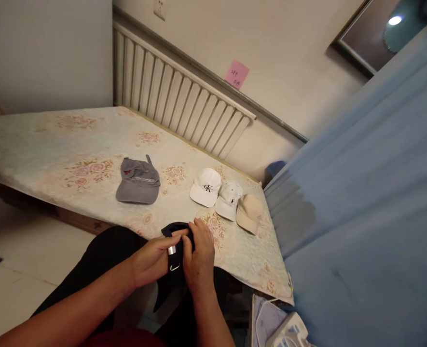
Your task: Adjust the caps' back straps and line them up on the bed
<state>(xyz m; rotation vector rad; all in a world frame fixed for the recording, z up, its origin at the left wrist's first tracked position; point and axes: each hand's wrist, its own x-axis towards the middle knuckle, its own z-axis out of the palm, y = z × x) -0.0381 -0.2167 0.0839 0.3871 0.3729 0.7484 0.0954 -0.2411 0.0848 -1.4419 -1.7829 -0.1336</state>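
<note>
A black baseball cap (176, 246) is between my two hands, over my lap at the table's near edge. Its back strap with a metal buckle hangs toward me. My left hand (158, 258) grips the cap from the left, thumb across its opening. Around the right side closes my right hand (200, 253), its thumb pressed near the strap. On the table lie a grey cap (140, 180) with a loose strap, a white cap (206, 187) with "CK"-like letters, a white cap (229, 200) with a small dark emblem, and a beige cap (250, 213).
The caps rest on a flowered tablecloth (47, 144). Behind it is a white radiator (177, 91), with a pink note (237, 74) on the wall. A blue curtain (361, 217) hangs on the right. At lower right a white appliance (289, 332) with a cord sits by the table corner.
</note>
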